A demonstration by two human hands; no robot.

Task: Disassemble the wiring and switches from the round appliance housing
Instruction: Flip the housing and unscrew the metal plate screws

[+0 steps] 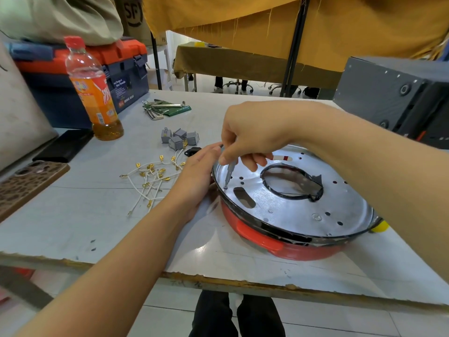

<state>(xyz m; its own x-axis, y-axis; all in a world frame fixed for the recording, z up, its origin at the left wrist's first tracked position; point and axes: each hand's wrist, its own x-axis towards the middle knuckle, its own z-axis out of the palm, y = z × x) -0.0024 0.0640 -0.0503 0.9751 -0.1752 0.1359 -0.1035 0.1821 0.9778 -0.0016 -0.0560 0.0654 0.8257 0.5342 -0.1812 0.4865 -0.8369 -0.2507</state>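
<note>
1. Housing (303,212) — the round red appliance shell with a shiny metal plate inside and a black rim — sits on the near right part of the white table (73,227); the right hand (252,135) pinches a slim grey screwdriver (230,172) between thumb and curled fingers, its tip set on a small screw (225,188) near the plate's left edge
2. The left hand (196,171) lies with relaxed, nearly straight fingers against the housing's left rim, steadying it and gripping nothing
3. To do this step well, I judge the driver should stand close to upright over the screw head, with firm downward pressure while turning — a tilted tip would likely slip and scratch the plate
4. The bracing hand should press the rim toward the table so the shell does not spin with the tool
5. Once loose, the screw is small enough to roll through one of the plate's holes, so lift it out promptly
6. Just left of the housing lie the parts already off: white wires (150,181) with brass terminals in a loose tangle, and beyond them a cluster of grey switches (178,139) with a black socket (193,150) beside it
7. Farther off stand an orange drink bottle (94,93), a blue and orange toolbox (80,76), a set of hex keys (165,108) and two phones (31,181) at the left edge
</note>
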